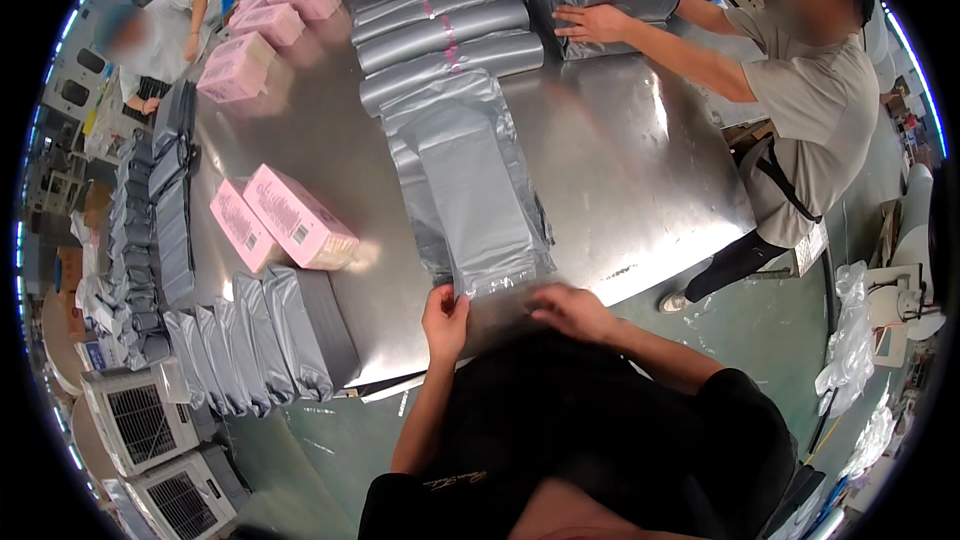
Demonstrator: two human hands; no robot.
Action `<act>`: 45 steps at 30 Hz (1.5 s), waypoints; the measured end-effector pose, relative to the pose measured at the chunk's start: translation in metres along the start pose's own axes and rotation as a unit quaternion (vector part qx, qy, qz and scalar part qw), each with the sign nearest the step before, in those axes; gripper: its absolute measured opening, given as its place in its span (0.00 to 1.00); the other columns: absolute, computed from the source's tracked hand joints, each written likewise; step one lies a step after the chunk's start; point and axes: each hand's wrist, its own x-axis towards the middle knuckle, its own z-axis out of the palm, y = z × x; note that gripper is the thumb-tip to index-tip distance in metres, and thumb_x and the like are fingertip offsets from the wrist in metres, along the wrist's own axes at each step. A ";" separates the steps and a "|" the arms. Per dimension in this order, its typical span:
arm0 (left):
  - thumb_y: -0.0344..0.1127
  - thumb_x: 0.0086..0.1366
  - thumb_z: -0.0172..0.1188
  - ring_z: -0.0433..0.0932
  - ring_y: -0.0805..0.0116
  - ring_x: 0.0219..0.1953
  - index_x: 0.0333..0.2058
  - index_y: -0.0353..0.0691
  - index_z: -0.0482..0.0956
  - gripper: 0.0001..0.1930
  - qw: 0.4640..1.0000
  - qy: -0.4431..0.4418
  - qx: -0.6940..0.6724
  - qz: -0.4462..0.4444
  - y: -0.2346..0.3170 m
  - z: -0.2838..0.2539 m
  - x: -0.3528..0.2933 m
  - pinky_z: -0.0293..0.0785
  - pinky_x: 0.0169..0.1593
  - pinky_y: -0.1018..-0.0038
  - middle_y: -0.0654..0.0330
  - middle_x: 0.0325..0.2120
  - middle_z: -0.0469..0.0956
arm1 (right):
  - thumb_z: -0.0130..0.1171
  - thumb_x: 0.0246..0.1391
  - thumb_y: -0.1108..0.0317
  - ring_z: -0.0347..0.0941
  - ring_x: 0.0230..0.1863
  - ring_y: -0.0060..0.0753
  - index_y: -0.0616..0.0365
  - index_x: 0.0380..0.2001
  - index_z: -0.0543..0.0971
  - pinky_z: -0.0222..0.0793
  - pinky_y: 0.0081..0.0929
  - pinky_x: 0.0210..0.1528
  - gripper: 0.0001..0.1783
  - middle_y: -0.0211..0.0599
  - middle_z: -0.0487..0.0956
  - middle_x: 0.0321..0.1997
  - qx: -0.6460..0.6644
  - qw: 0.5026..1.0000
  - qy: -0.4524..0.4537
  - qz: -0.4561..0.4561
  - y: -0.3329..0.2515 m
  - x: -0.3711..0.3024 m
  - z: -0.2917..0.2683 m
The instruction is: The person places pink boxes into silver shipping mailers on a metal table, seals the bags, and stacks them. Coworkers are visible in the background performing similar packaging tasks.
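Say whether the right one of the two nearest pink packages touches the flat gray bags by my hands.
Apart: the head view shows bare metal tabletop between the pink package and the flat gray bags.

A metal desk (pixel 620 180) occupies the center. Green floor (pixel 310 450) extends below. 2 white grilled units (pixel 143 420) stand lower left. Strip lights (pixel 913 80) line both sides.

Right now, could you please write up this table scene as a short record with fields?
Left hand: fingers at the near left corner of the flat gray bags
Right hand: by their near right corner; contact unclear
Beyond the bags: gray rolls side by side
To their left: two pink packages; nearer, a row of gray packages
Far right: a co-worker's hand
Surface: shiny metal table
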 end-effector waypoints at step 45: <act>0.33 0.65 0.58 0.77 0.58 0.56 0.55 0.45 0.81 0.19 0.845 -0.052 0.350 0.401 0.080 -0.077 -0.005 0.76 0.57 0.61 0.57 0.56 0.78 | 0.68 0.51 0.68 0.78 0.50 0.46 0.47 0.53 0.81 0.76 0.43 0.50 0.24 0.36 0.80 0.51 -0.336 0.843 -0.370 0.196 0.088 -0.151 -0.103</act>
